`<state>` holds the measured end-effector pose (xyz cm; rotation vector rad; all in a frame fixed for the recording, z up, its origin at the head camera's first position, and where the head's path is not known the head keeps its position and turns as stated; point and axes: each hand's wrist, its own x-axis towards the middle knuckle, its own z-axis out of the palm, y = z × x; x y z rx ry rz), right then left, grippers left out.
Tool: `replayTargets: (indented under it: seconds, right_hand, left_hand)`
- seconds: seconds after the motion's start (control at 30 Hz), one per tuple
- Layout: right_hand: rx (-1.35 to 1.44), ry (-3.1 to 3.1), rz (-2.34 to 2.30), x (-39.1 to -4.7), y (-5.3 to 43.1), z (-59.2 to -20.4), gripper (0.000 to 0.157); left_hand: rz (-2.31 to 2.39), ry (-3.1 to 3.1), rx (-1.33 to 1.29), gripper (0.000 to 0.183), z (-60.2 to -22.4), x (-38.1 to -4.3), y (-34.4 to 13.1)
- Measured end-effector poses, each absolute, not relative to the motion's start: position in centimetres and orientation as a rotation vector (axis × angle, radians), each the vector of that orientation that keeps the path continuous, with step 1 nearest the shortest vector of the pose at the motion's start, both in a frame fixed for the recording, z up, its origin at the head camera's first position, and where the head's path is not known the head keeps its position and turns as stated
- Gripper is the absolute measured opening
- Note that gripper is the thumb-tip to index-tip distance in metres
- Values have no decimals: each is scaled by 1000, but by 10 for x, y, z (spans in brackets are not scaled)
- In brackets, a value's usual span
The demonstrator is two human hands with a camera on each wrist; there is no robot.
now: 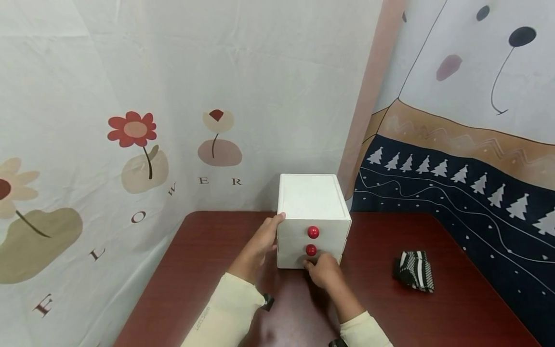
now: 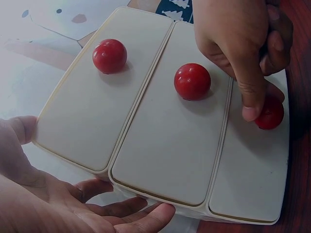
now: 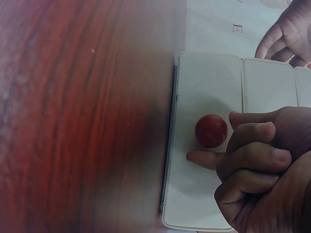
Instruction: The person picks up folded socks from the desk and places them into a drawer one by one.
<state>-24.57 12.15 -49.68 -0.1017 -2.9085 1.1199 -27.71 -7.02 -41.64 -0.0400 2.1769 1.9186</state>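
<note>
- White three-panel box (image 1: 310, 195) is standing on the dark red table (image 1: 208, 250), near its far edge, front facing the person.
- Left hand (image 1: 262, 238) is resting released against the box's left side: thumb is touching near the upper front corner, fingers are extending along the side wall.
- Right hand (image 1: 326, 271) is grasping the lowest red knob (image 3: 211, 131) between thumb and forefinger; its other fingers are curling toward the palm.
- Upper red knob (image 1: 313, 232) and middle red knob (image 1: 310, 250) are showing above it.
- Striped black-and-white cloth (image 1: 416, 271) is lying to the right, well apart from both hands.
- Pale backdrop (image 1: 282, 72) is hanging behind the box.
</note>
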Motion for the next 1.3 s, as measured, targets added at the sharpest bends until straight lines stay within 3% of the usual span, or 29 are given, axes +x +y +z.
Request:
replayTargets:
  seconds: [0.9, 1.3]
  right_hand:
    - [-86, -2982, 990, -228, 120, -490, 31]
    - [-29, -3025, 891, -217, 117, -499, 41]
  left_hand:
    - [1944, 2175, -20, 72, -418, -278, -67]
    - [1944, 2175, -14, 68, -417, -279, -68]
